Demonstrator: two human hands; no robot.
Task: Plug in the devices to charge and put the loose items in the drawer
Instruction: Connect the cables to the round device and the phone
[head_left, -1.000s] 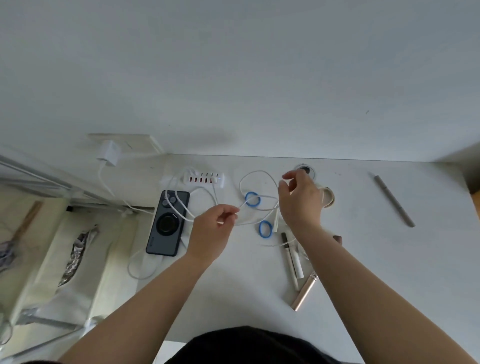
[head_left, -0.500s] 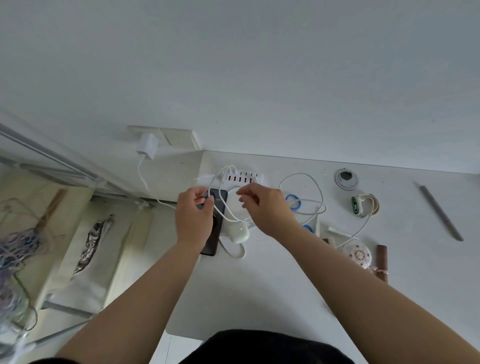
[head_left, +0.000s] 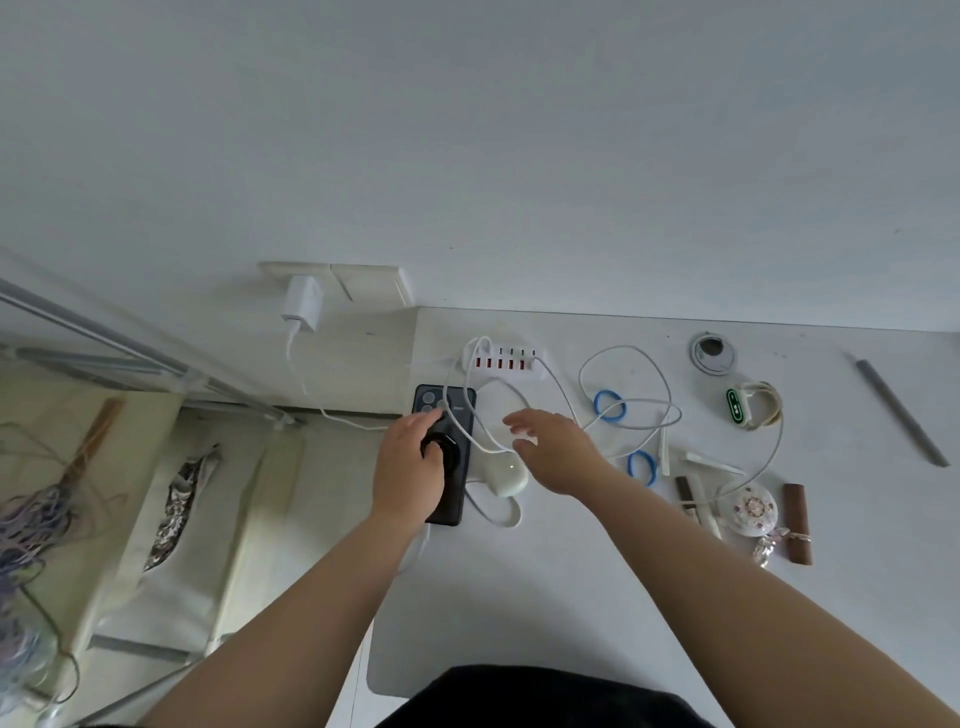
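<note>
1. A dark smartphone (head_left: 451, 415) is seen lying flat, camera side up, at the left edge of the white tabletop (head_left: 571, 597). Its long axis runs front-to-back, w/ the camera end pointed toward the wall and the multi-port USB charger (head_left: 506, 358).
2. The left hand (head_left: 408, 467) is laid over the phone's left half, palm down, forearm reaching in from the lower left. Its fingers are curled onto the phone's back; whether the edge is actually gripped can't be told.
3. The right hand (head_left: 556, 449) is held above the tabletop just right of the phone, palm down, wrist roughly level. Its fingers are spread and relaxed, nothing held.
4. A white earbud case (head_left: 506, 478) is found just beside the phone's right edge, partly under the right hand, w/ a white cable (head_left: 631, 384) looped across the tabletop from the charger.
5. Loose items are scattered to the right: two blue hair ties (head_left: 609, 406), a smart band (head_left: 750, 413), a round patterned compact (head_left: 750, 512) and a grey pen (head_left: 901, 413), the last lying diagonally, well apart from the rest.
6. A white wall adapter (head_left: 304, 303) is plugged into the socket at upper left.
</note>
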